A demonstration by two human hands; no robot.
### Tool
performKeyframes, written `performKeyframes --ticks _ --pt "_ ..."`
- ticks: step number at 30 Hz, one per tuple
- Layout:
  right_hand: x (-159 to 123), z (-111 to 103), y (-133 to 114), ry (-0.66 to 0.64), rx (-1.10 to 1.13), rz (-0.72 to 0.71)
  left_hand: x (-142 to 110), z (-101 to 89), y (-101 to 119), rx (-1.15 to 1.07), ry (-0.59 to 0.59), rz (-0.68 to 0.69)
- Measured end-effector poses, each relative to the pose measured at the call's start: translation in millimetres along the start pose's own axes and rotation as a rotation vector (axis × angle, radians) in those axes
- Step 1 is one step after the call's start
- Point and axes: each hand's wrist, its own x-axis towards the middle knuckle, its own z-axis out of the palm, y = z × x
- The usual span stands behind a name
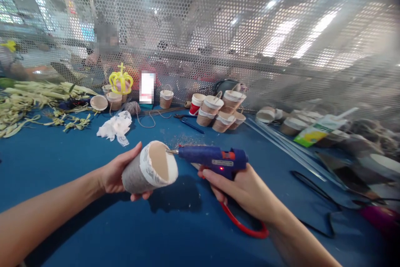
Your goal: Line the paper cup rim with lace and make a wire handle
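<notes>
My left hand (117, 171) is wrapped round a cup (137, 174) covered in grey-brown cord, with a white lace band below its rim. The cup is tilted, and its pale inside faces right. In my right hand (246, 188) is a blue hot glue gun (203, 155) with a red light on its side. The gun's metal nozzle is at the cup's rim; whether it touches cannot be made out. Beneath my right hand lies a red-handled tool (245, 229), probably scissors, partly hidden by the hand.
Several wrapped cups (209, 108) stand stacked at the back. Crumpled white lace (115, 126) and grey yarn (133, 108) lie back left, near dried husks (46, 96). Clear glue sticks (287, 150) and a black cable (315, 188) lie right. A perforated metal screen (200, 29) rises behind.
</notes>
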Motion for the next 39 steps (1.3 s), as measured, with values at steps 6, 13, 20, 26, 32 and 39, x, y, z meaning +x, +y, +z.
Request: performKeyframes --ticks 6,13,20,26,32,39 --pt "0.3 -3.2 2.3 -0.01 -0.058 0.009 0.1 -4.0 0.2 0.006 -0.023 0.024" --pt "-3.1 -4.7 3.6 -0.075 0.0 0.007 0.3 -3.4 0.0 -0.002 -0.01 0.032" --pt "0.4 -6.5 2.1 -0.052 0.128 -0.061 0.9 -5.1 -3.9 0.009 0.107 0.139" --pt "3.7 -9.0 6.4 -0.028 0.074 -0.069 -0.5 -8.9 0.5 0.149 0.196 0.325" --pt "4.1 -10.6 6.9 0.031 -0.066 -0.052 -2.9 -9.1 0.1 0.221 0.252 0.308" --pt "1.0 -10.2 0.6 0.066 -0.228 0.043 -3.9 -8.3 3.0 0.2 0.229 0.34"
